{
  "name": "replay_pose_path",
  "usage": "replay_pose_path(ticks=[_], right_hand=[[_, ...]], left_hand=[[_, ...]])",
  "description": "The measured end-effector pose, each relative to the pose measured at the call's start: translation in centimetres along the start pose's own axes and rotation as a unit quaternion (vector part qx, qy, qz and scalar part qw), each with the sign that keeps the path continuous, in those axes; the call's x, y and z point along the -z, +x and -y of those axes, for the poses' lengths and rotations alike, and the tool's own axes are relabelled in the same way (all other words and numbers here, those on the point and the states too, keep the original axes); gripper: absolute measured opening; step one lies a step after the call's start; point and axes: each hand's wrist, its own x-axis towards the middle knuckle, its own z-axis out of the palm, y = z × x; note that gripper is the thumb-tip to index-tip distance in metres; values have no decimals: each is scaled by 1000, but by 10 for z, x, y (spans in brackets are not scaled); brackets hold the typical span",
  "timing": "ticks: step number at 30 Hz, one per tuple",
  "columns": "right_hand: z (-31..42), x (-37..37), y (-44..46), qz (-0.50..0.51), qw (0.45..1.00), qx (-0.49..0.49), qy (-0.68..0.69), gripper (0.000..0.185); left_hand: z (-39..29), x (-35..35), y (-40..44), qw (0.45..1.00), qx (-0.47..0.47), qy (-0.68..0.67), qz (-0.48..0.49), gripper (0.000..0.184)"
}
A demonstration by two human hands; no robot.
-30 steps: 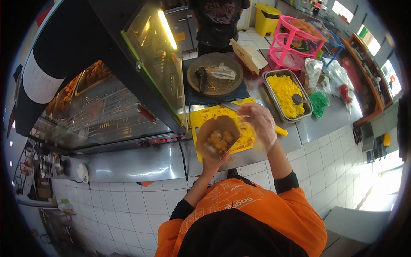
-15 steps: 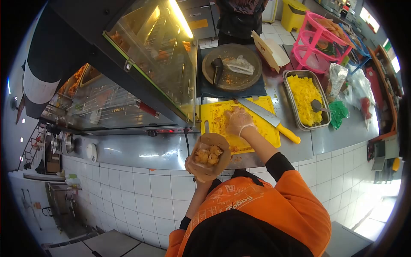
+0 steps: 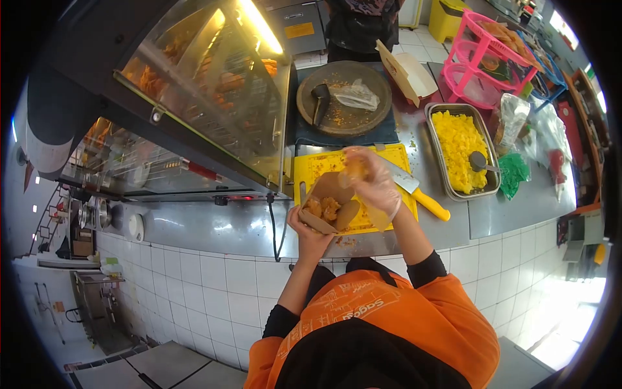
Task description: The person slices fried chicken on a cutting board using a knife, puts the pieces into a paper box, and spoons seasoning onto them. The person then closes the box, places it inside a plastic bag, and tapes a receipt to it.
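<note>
My left hand point(image 3: 310, 235) holds an open brown paper box point(image 3: 317, 223) from below, at the near left corner of the yellow cutting board point(image 3: 395, 155). Pieces of fried food point(image 3: 329, 207) lie inside the box. My right hand point(image 3: 372, 185), in a clear plastic glove, is above the board beside the box's opening. Its fingers are closed around a blurred brownish piece of food point(image 3: 355, 171). A knife with a yellow handle point(image 3: 431, 204) rests on the board's right side, its blade partly behind my right hand.
A glass warming cabinet point(image 3: 214, 97) stands at the left. Behind the board is a round stone plate point(image 3: 353, 120) with a black utensil. A metal tray of yellow food point(image 3: 459, 146), an open carton point(image 3: 408, 74) and a pink rack point(image 3: 476, 71) stand to the right. A person point(image 3: 361, 29) stands opposite.
My right hand has lifted off the board and moved towards the box, now with food in its fingers. My left hand has tilted the box and moved it slightly over the board's corner.
</note>
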Motion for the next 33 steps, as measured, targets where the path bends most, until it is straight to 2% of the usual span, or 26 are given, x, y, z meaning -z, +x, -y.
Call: replay_pose_path(ticks=[1,2,4,5,7,8,9,11,12,15,18,19,22,23,26,27,28,29,30,32,33], right_hand=[[26,-1,3,72,988,42,-129,32],[48,1,5,143,953,83,-255,25],[87,6,0,103,941,102,-307,26],[95,8,-2,85,933,112,-332,27],[69,25,-12,-4,975,61,-214,31],[47,35,-19,-49,987,36,-151,34],[25,38,-28,-74,986,-53,-139,48],[-13,20,-52,-75,935,-97,-334,57],[-28,11,-60,-71,895,-112,-427,61],[-57,-22,-63,-3,874,-59,-483,72],[-54,-49,-43,39,891,-73,-446,74],[-62,-52,-37,33,878,-34,-477,61],[-87,-50,-18,126,853,-47,-505,43],[-92,-47,-18,80,851,18,-519,29],[-99,-29,-13,46,908,25,-416,27],[-100,-31,-10,-51,915,79,-393,26],[-99,-31,-11,-117,973,-31,-198,27],[-98,-27,-18,-176,974,-143,8,28],[-86,-24,-20,-227,918,-247,212,29],[-71,-13,-23,-196,831,-194,483,31],[-53,-13,-20,-186,814,-190,516,32]], left_hand=[[3,-12,1,998,21,-58,-14,109],[-6,-17,8,996,-4,-89,-30,107],[-41,-16,27,985,-56,-153,-63,104],[-61,-15,31,965,-89,-195,-152,88],[-34,0,8,984,5,-173,-36,93],[-14,3,-10,976,65,-206,-18,87],[5,6,-27,963,126,-236,-3,81],[29,7,-53,962,165,-216,-36,68],[36,12,-61,958,188,-211,-42,70],[34,21,-64,962,193,-188,-41,77],[22,23,-57,977,157,-133,-49,85],[16,25,-55,983,132,-117,-59,87],[-14,39,-44,991,74,-90,-68,95],[-25,44,-40,993,60,-78,-65,97],[-25,45,-40,997,30,2,-74,105],[-18,42,-41,995,20,47,-80,107],[-11,40,-41,992,10,91,-88,109],[-5,37,-44,988,-7,127,-88,110],[-3,34,-45,983,-24,161,-87,112],[5,19,-47,994,12,60,-89,111],[8,13,-45,996,28,9,-88,111]])
